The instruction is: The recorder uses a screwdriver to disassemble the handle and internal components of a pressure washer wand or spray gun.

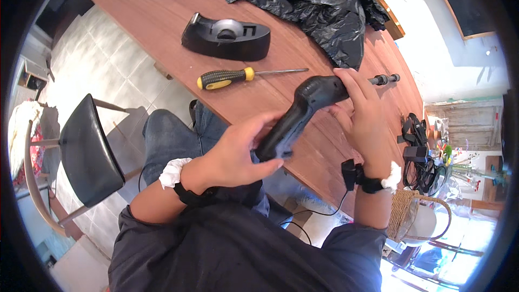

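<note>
Held between my two hands over the table's near edge is a black pistol-shaped power tool, its handle slanting down to the left. My left hand is wrapped round the lower end of the handle, the thumb along its underside. At the tool's front end, the fingers and thumb of my right hand pinch the head. A dark ringed rod shows beyond the right fingers; whether it joins the tool is hidden. Behind the tool lies a yellow-and-black screwdriver, its shaft pointing right.
On the wooden table stand a black tape dispenser and a crumpled black plastic bag. Black cables and adapters lie at the right. A wicker basket is near my right elbow, a black chair to my left.
</note>
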Action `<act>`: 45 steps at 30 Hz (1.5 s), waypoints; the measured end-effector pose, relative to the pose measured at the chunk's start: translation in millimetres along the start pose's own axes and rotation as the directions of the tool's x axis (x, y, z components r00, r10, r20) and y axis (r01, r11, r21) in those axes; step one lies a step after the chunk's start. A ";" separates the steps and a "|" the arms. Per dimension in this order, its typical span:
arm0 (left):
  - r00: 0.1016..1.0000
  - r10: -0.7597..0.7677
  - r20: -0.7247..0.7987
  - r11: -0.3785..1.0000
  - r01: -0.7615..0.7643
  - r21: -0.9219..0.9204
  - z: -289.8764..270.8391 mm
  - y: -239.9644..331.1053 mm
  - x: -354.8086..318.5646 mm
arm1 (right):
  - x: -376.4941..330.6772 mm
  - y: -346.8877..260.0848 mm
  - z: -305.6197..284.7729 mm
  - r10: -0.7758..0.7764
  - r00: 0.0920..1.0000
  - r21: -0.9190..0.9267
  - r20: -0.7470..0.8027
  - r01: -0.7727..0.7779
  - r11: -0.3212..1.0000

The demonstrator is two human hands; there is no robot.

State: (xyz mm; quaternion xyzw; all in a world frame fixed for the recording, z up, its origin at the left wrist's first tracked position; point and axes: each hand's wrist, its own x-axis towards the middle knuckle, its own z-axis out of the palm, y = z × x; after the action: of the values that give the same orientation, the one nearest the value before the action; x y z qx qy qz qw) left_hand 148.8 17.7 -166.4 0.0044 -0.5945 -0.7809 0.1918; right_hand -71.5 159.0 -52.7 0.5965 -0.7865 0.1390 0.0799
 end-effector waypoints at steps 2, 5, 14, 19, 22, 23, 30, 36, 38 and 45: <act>0.999 -0.033 -0.024 0.999 0.032 -0.011 0.9 -11.5 -9.8 | 11.0 -0.8 6.0 -0.013 0.996 0.029 0.085 0.011 1.000; 0.997 -0.025 -0.071 0.986 0.036 0.164 3.7 -12.2 -21.1 | 11.2 -4.2 21.1 -0.037 0.982 0.023 0.185 0.033 0.999; 0.991 -0.042 -0.126 0.998 0.048 0.042 -10.1 -29.9 -45.8 | -23.8 -71.8 -6.3 -0.088 0.883 0.257 0.461 -0.038 0.966; 0.983 0.011 -0.186 0.991 -0.035 -0.127 0.6 -36.4 -48.2 | -52.3 -68.8 3.0 -0.012 0.885 0.348 0.465 -0.171 0.922; 0.969 0.016 -0.245 0.974 -0.071 -0.217 9.4 -28.0 -43.0 | -58.4 -69.0 5.7 -0.001 0.971 0.452 0.239 -0.111 0.885; 0.969 0.024 -0.245 0.973 -0.080 -0.219 11.6 -24.5 -41.2 | -59.5 -73.6 8.1 0.086 0.977 0.475 0.194 -0.170 0.864; 0.958 -0.100 -0.269 0.845 -0.061 -0.531 32.4 -9.8 -29.1 | -56.0 -78.1 10.2 0.268 0.947 0.561 0.177 -0.321 0.763; 0.940 -0.081 -0.331 0.851 -0.108 -0.515 37.8 -8.8 -23.2 | -55.2 -90.4 18.4 0.461 0.843 0.900 0.277 -0.396 0.184; 0.935 -0.086 -0.344 0.859 -0.105 -0.502 37.6 -8.3 -20.8 | -64.0 -84.5 21.1 0.468 0.834 0.875 0.292 -0.430 0.220; 0.952 -0.019 -0.306 0.993 -0.017 -0.114 20.0 5.4 -21.3 | -67.3 -83.5 28.8 0.445 0.867 0.911 0.223 -0.348 0.221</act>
State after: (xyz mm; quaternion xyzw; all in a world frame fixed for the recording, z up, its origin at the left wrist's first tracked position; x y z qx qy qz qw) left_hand 165.5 41.6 -160.3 0.1145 -0.5115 -0.8039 0.2812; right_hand 28.5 190.7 -89.4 0.3051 -0.6825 0.6025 -0.2796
